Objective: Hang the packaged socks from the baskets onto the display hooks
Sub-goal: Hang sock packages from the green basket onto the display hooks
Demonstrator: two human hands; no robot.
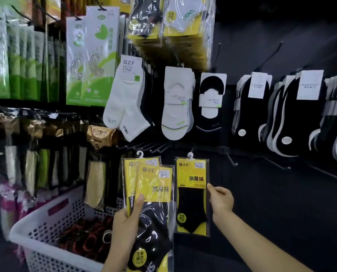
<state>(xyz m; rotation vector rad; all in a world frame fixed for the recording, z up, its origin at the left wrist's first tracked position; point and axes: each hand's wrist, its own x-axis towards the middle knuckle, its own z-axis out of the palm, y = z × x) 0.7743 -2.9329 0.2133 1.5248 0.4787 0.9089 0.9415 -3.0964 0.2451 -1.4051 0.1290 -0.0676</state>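
yellow-black sock packs (153, 195), upright, clear-wrapped

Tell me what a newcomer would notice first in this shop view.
The bright yellow sock packs low in the middle stand out: the left hand grips a bunch, and the right hand pinches a single pack beside it. White socks hang above them, and a white basket sits at lower left.
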